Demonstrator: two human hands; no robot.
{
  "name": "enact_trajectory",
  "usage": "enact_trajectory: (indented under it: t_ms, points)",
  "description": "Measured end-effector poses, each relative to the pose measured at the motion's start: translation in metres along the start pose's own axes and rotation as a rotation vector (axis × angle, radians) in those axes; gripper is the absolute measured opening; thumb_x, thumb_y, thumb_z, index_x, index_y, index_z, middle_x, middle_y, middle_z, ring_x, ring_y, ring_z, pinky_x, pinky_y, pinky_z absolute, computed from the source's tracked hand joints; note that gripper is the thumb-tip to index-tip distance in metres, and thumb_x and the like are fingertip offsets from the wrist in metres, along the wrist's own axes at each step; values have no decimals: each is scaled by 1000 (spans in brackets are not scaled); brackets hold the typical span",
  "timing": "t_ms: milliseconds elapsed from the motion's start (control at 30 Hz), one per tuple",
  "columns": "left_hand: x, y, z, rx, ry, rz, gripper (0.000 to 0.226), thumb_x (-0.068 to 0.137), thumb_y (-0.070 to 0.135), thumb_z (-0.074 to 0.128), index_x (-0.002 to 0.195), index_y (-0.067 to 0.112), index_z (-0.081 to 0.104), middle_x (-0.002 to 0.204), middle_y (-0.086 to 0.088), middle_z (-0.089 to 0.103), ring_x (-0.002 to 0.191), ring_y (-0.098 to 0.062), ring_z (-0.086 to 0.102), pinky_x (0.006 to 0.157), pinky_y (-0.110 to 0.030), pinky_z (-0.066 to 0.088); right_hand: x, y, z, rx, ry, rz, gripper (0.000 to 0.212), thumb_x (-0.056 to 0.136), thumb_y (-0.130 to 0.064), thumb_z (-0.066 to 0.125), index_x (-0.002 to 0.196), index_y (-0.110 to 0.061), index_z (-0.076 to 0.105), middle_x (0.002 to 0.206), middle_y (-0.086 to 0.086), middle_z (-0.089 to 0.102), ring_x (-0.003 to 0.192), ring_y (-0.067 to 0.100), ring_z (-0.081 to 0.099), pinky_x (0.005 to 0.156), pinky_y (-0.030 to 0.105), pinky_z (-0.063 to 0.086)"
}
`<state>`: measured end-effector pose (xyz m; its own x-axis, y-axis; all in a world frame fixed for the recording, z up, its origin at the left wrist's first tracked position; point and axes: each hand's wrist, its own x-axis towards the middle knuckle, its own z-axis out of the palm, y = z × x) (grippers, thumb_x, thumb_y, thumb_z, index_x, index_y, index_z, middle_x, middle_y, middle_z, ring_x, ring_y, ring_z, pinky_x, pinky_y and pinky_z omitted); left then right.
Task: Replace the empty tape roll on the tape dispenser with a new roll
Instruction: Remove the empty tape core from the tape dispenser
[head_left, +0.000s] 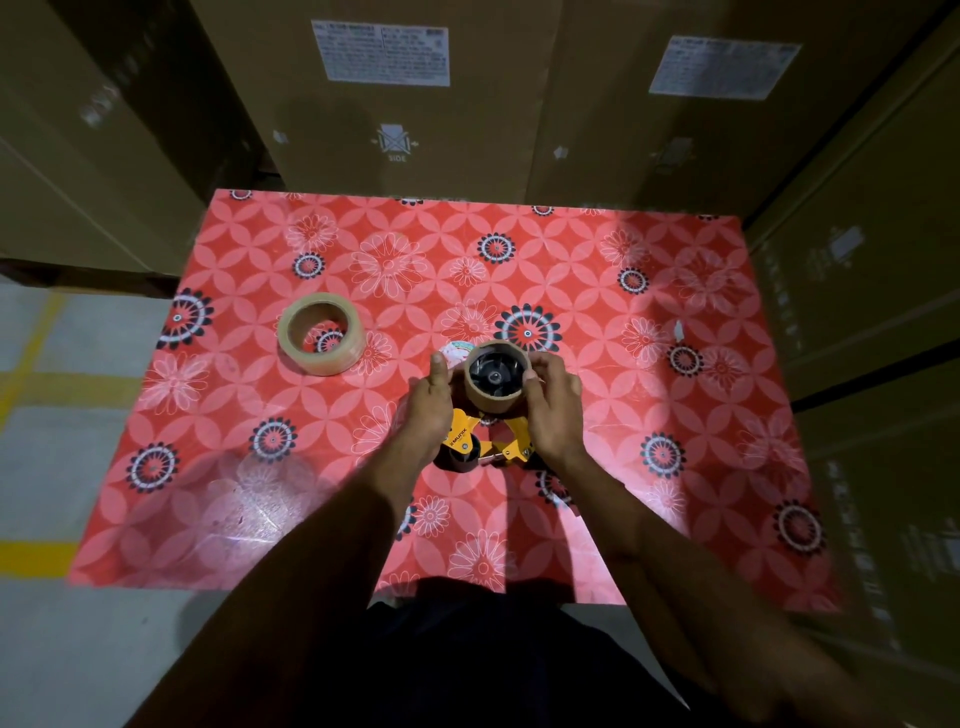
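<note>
Two hands at frame centre over red floral counter (675, 467). Left hand (428, 410) and right hand (553, 405) each close grip on side of empty tape roll (496, 376), cardboard core seated on black hub of orange tape dispenser (485, 441). New roll (320, 332) lies flat, left of centre, well apart. Cardboard boxes (415, 104) behind.

Bare forearms, no sleeves showing; dark garment (498, 665) on the torso.
</note>
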<state>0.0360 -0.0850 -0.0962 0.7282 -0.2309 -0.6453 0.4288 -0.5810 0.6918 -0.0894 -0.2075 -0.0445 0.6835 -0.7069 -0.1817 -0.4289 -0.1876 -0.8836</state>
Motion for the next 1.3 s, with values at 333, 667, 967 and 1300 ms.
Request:
enact_trajectory:
  t_ms: [333, 667, 967, 1300]
  points:
    - [7, -6, 2, 11, 37, 14, 141, 55, 114, 1, 146, 23, 59, 146, -12, 64, 132, -35, 59, 109, -58, 47, 4, 5, 3, -14, 20, -18, 42, 95, -44, 45, 134, -30, 53, 122, 8, 63, 118, 30, 56, 94, 49, 52]
    - [-26, 17, -4, 20, 16, 48, 149, 48, 114, -1, 147, 20, 58, 144, -14, 64, 122, -31, 61, 88, -41, 44, 3, -2, -5, -31, -12, -25, 46, 89, -34, 43, 131, -26, 60, 119, -3, 58, 117, 23, 42, 87, 34, 41]
    - [-29, 21, -5, 35, -2, -2, 158, 43, 115, 1, 157, 15, 44, 157, -18, 51, 141, -39, 50, 107, -52, 44, 0, -1, -10, 5, -86, 19, 46, 94, -36, 49, 139, -34, 56, 122, -10, 48, 117, 13, 42, 101, 37, 42]
    - [-15, 7, -4, -15, 16, 65, 147, 44, 117, 5, 134, 20, 69, 132, -9, 72, 118, -30, 64, 90, -41, 43, 9, 8, -1, 177, -40, 80, 17, 96, -39, 54, 112, -39, 53, 117, 5, 71, 107, 25, 72, 87, 56, 60]
